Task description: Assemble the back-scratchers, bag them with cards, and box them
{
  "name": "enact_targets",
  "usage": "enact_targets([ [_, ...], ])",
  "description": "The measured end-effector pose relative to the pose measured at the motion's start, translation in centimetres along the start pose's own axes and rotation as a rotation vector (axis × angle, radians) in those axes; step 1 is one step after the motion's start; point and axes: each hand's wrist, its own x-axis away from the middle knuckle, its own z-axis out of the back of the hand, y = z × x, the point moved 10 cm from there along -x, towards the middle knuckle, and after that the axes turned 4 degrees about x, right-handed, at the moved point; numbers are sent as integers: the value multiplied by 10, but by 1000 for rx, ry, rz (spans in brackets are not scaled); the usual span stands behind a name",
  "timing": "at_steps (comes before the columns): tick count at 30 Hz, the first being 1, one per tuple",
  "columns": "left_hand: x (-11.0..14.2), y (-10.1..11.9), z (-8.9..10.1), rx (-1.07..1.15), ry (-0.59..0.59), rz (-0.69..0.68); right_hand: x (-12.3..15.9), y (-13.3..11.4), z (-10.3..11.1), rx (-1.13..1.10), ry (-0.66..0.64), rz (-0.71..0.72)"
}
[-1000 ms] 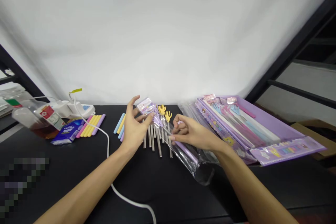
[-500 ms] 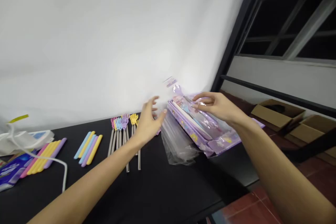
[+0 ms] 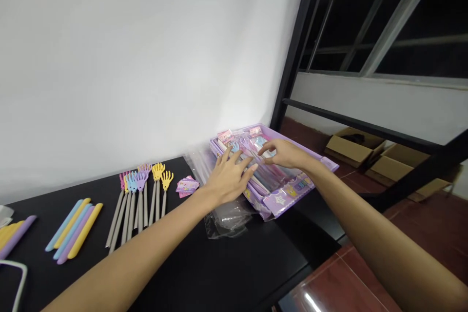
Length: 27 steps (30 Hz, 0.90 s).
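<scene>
Purple box (image 3: 288,198) partly behind left hand (image 3: 231,179), white cable (image 3: 25,271) cut off

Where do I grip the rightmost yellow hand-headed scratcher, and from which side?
I'd pinch the yellow scratcher on its slim, straight metal rod, just below the splayed head, coming from above and the right: other scratchers crowd its left, a gap parts it from the cards, and the left forearm hides its lower end.
</scene>
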Motion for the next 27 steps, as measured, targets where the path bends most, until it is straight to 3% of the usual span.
enact_targets([
  [3, 7, -6, 22, 4, 43, -35, -6, -25, 7, 134, -49, -95],
  [6, 26, -28, 59, 44, 62, 20, -14, -83, 17, 33, 11, -28],
  [8, 46, -52, 90, 48, 88, 114, -19, -128, 11, -125, -17, 52],
  [12, 103, -103, 141, 10, 156, 335, -20, -202, -35, -314, -187, 81],
  [16, 165, -141, 157, -52, 154, 466, -3, -254, -105, -146, -390, 102],
  [18, 192, -153, 161, -51, 178, 494, 10, -266, -134, -30, -472, 103],
  [21, 227, -169, 170, -8, 229, 555, 20, -272, -157, 44, -487, 89],
  [25, 253, -178, 187, -32, 252, 655, 20, -264, -160, 97, -430, 34],
  [27, 258, -181, 187, -134, 172, 722, 17, -258, -154, 62, -400, -9],
])
